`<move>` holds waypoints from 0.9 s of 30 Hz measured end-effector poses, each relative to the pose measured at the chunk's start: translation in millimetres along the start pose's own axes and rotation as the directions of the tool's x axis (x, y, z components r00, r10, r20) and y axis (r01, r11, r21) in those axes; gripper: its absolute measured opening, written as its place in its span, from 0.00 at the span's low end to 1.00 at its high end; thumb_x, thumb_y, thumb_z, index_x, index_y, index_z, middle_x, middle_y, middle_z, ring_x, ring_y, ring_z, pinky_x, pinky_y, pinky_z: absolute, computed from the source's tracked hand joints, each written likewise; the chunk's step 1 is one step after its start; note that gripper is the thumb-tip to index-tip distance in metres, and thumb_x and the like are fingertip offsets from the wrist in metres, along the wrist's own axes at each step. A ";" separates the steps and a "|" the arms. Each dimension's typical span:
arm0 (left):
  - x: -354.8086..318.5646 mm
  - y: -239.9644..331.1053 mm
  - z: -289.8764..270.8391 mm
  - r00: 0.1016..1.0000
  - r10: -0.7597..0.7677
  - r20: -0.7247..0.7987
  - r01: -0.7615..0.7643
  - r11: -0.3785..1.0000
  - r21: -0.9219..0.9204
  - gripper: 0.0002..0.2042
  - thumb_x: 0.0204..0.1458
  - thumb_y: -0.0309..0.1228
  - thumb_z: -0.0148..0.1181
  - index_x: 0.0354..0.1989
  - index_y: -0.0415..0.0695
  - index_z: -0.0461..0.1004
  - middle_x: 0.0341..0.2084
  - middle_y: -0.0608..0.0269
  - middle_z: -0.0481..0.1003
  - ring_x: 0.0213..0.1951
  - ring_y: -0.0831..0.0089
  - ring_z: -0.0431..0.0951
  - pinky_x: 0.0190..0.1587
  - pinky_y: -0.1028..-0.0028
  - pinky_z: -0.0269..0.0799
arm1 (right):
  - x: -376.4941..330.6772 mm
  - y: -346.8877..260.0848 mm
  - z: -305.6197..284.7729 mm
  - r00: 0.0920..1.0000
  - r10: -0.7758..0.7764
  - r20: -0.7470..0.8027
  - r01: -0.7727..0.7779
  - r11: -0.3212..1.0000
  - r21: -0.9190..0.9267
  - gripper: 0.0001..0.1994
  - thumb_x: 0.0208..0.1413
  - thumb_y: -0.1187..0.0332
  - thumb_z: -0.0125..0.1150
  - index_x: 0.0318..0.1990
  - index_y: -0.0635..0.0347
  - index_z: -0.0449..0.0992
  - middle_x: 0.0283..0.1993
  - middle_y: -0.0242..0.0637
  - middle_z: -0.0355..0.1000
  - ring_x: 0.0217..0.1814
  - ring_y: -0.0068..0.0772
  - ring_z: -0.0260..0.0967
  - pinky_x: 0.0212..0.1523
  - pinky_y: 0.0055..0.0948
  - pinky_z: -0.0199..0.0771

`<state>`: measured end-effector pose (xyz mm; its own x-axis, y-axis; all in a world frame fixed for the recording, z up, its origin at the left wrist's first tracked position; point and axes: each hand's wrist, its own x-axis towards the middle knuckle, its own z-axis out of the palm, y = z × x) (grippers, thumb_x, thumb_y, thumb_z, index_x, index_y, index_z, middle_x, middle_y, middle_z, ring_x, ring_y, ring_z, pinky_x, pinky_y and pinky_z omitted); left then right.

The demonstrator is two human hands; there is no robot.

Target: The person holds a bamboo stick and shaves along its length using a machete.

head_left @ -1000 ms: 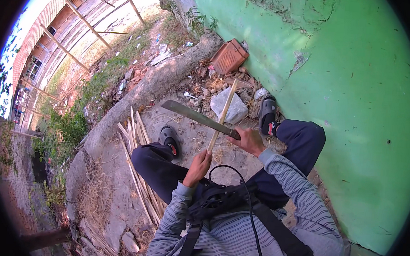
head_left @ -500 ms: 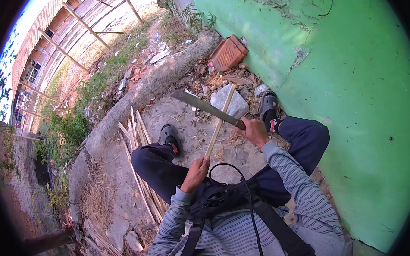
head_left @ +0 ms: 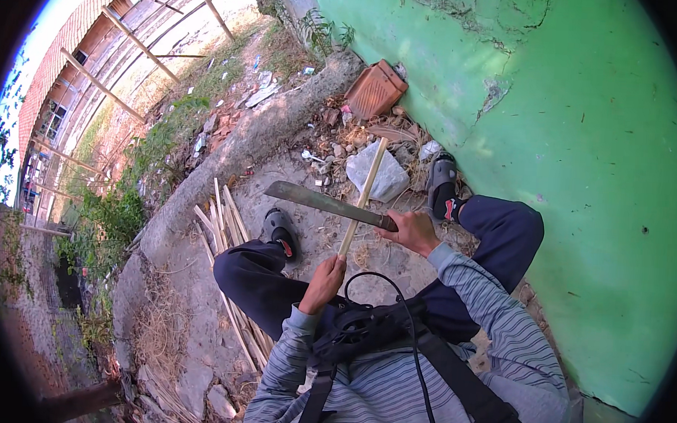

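Observation:
My left hand (head_left: 324, 283) is closed around the lower end of a pale, narrow wooden strip (head_left: 365, 193), which slants up and away from me. The strip's far end overlaps a whitish rock (head_left: 387, 172) on the ground; whether it rests there I cannot tell. In my right hand (head_left: 415, 232) is the handle of a machete (head_left: 320, 203). Its long dark blade points left and crosses over the strip around the middle; whether the two touch is unclear. A bundle of similar strips (head_left: 235, 220) lies beside and partly beneath my left leg.
A green wall (head_left: 586, 163) rises on the right. Orange roof tiles (head_left: 377, 89) lean at its foot among rubble and dry leaves. A low concrete ridge (head_left: 234, 156) runs along the left, with plants (head_left: 116, 215) beyond it. My shoes (head_left: 280, 234) stand on rough ground.
The machete has moved down along the strip toward my left hand, and its blade lies flatter. My right hand has come lower and slightly left. The left hand keeps its place.

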<state>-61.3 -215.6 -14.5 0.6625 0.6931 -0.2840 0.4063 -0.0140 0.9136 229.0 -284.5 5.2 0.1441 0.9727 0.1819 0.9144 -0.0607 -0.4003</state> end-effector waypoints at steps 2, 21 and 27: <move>2.4 -5.9 -1.5 0.999 0.036 -0.007 -0.036 0.999 0.008 0.20 0.74 0.42 0.46 0.29 0.43 0.66 0.19 0.74 0.62 0.21 0.82 0.61 0.23 0.74 0.56 | -0.3 -4.8 1.1 1.000 0.014 -0.020 -0.013 0.999 0.053 0.29 0.59 0.32 0.60 0.34 0.52 0.78 0.20 0.42 0.76 0.22 0.49 0.79 0.24 0.47 0.77; -2.8 38.9 6.7 0.996 0.044 -0.084 -0.023 0.972 0.236 0.19 0.72 0.38 0.46 0.33 0.34 0.69 0.22 0.43 0.71 0.27 0.44 0.73 0.33 0.52 0.65 | -11.6 -8.0 -3.3 0.999 0.008 0.040 -0.008 1.000 0.014 0.28 0.60 0.35 0.60 0.37 0.54 0.77 0.23 0.44 0.77 0.27 0.50 0.81 0.28 0.49 0.79; -11.3 32.4 15.1 0.965 0.237 -0.109 -0.183 0.913 0.365 0.18 0.72 0.40 0.48 0.36 0.35 0.69 0.25 0.41 0.69 0.29 0.41 0.70 0.34 0.50 0.63 | -0.4 8.0 2.2 0.988 0.152 0.000 -0.151 0.986 0.068 0.28 0.60 0.34 0.60 0.38 0.53 0.79 0.24 0.45 0.78 0.25 0.53 0.80 0.27 0.51 0.80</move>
<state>-46.1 -234.8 13.9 0.6673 0.7443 -0.0256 0.4795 -0.4030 0.7795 235.3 -284.9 -0.1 0.2813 0.9522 0.1192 0.8543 -0.1920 -0.4830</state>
